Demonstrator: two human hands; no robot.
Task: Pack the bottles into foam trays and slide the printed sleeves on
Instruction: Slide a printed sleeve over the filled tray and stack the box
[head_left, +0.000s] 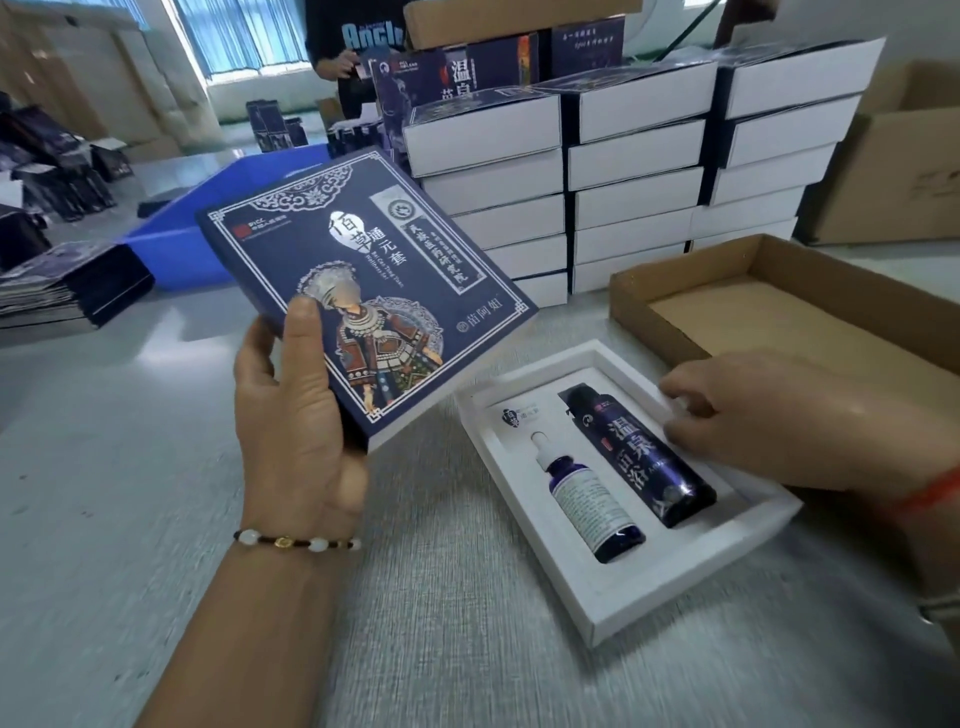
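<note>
My left hand (296, 410) holds a dark blue printed sleeve (374, 270) up off the table, thumb on its printed face and fingers behind it. To its right a white foam tray (644, 582) lies on the table. In the tray are a small dropper bottle (592, 499) on the left and a larger dark bottle (639, 452) on the right. My right hand (779, 421) rests on the tray's right rim, fingertips curled at the edge beside the large bottle.
Stacks of sleeved white boxes (623, 171) stand behind the tray. A shallow cardboard lid (769, 291) lies at the right, a big carton (893, 156) behind it. A blue bin (208, 218) and flat sleeves (67, 286) are at the left. A person (353, 47) stands at the far side.
</note>
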